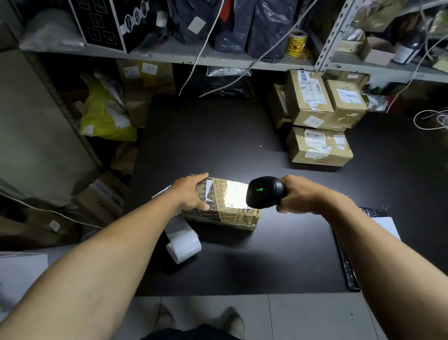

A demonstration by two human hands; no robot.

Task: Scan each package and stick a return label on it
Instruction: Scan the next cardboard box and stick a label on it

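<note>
Glossy taped cardboard package (224, 206), matt black plastic scanner (263, 196).

Black table (278, 250) bearing a printed-tape package (226, 212), steadied at its left end by the left hand (190, 192). Barcode scanner (263, 196) gripped in the right hand (296, 195), lighting the white label (235, 195) on top. Label roll (184, 245) beside the package; taped cartons (320, 119) stacked farther back.

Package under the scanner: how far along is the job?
Done: nothing I can confirm. In hand: the left hand steadies the package while the right hand aims the scanner, its light on the shipping label. Left: a return label from the roll, then the boxes at the back.
</note>
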